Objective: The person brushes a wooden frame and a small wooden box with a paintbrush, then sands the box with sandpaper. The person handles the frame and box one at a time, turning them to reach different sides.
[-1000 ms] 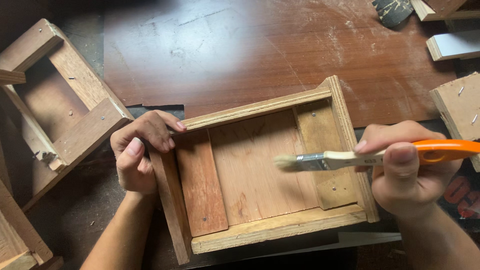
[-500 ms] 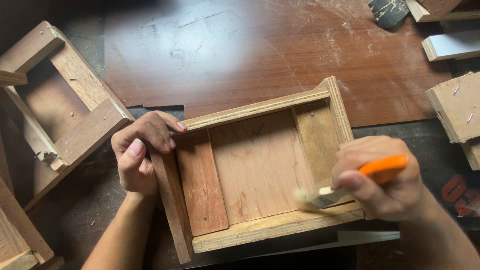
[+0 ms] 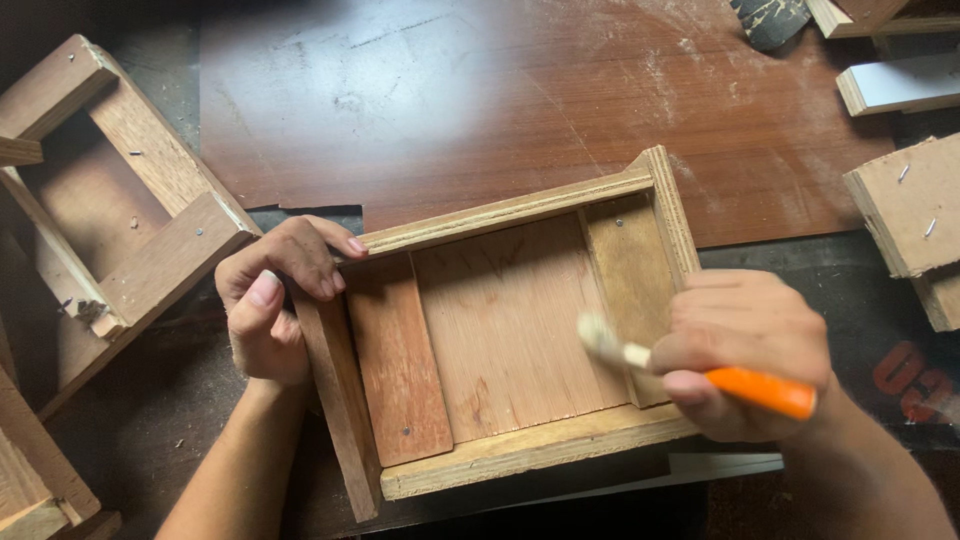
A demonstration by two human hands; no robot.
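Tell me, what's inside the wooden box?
Inside the wooden box are flat boards and the bristles of a brush held by the right hand. That hand covers the box's near right corner.

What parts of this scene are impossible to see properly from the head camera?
- Paintbrush: its bristles are motion-blurred, and the right hand hides the ferrule and much of the orange handle.
- Wooden box: the left hand covers its left corner.
- Wooden frame: cut off by the left edge.
- Plywood block: cut off by the right edge.
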